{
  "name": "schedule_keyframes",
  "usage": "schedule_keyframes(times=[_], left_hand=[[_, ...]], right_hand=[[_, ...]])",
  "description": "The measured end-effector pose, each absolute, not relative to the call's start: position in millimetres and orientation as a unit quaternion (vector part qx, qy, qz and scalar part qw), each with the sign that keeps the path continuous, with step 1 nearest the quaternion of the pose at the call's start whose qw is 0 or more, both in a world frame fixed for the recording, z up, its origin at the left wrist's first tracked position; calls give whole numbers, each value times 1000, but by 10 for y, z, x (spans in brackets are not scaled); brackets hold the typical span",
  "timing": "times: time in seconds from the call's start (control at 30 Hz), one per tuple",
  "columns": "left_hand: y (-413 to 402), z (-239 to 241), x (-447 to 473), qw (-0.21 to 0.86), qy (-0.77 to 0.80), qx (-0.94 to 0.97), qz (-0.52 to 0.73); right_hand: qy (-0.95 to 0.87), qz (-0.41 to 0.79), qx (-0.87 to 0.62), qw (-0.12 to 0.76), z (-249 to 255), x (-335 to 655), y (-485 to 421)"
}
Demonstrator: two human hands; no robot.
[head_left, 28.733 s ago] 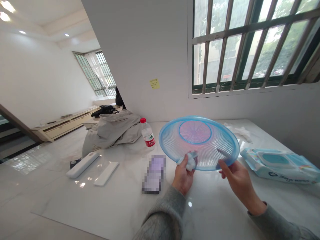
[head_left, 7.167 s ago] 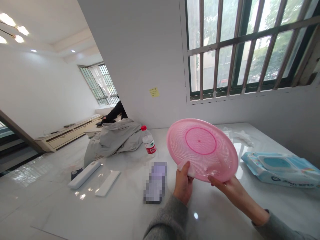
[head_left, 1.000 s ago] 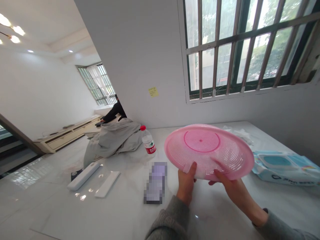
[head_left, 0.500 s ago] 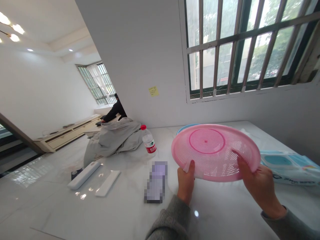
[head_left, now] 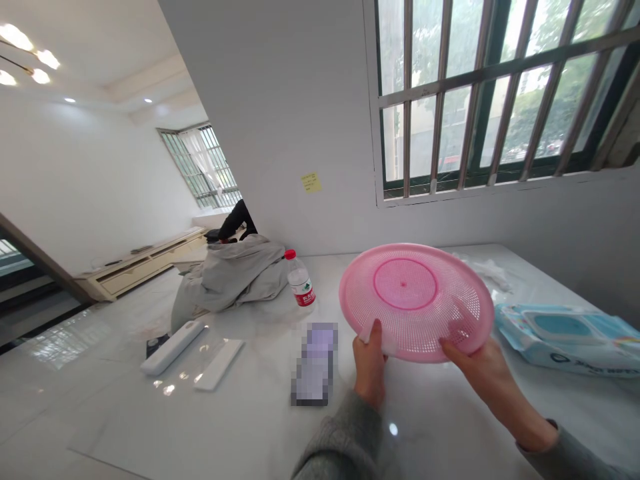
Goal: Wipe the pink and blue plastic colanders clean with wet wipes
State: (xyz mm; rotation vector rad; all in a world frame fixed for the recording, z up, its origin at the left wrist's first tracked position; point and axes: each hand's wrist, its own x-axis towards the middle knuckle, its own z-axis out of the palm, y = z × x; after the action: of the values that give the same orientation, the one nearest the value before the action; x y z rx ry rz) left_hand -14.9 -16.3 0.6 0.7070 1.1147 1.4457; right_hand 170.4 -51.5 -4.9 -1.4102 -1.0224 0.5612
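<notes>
A pink plastic colander (head_left: pixel 405 283) with a perforated body and a darker ring on its round base is held tilted above the white table. My left hand (head_left: pixel 371 363) is closed on its near left rim, thumb on top, with a thin white wipe (head_left: pixel 386 343) pinched against the plastic. On the near right side my right hand (head_left: pixel 483 370) grips the rim, its thumb on the near edge and its other fingers behind, dimly seen through the mesh. A blurred-out phone-like slab (head_left: pixel 316 363) lies left of my left hand.
A blue pack of wipes (head_left: pixel 565 337) lies right of the colander, and a crumpled white tissue (head_left: pixel 493 273) behind it. At left are a red-capped bottle (head_left: pixel 301 280), grey cloth (head_left: pixel 235 273), a long white case (head_left: pixel 174 347) and a flat white piece (head_left: pixel 219 365). Another person's dark sleeve (head_left: pixel 237 220) shows beyond.
The colander has shifted a little left. My right hand has moved left along with it, its thumb now at the near rim. The blue rim that showed behind the colander is hidden now.
</notes>
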Motion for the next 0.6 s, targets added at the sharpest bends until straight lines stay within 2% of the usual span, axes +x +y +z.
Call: schedule_keyframes(times=[0.13, 0.23, 0.43, 0.6], left_hand=[[-166, -52, -96, 560, 455, 327, 609], [-168, -93, -68, 577, 444, 335, 598], [-152, -72, -97, 570, 476, 344, 574], [-123, 6, -174, 526, 512, 308, 605]], right_hand=[[-355, 417, -546, 633, -102, 1455, -592], [-349, 484, -523, 609, -173, 1288, -653], [-359, 487, -519, 604, -176, 1319, -645], [-413, 437, -553, 577, 7, 1469, -613]])
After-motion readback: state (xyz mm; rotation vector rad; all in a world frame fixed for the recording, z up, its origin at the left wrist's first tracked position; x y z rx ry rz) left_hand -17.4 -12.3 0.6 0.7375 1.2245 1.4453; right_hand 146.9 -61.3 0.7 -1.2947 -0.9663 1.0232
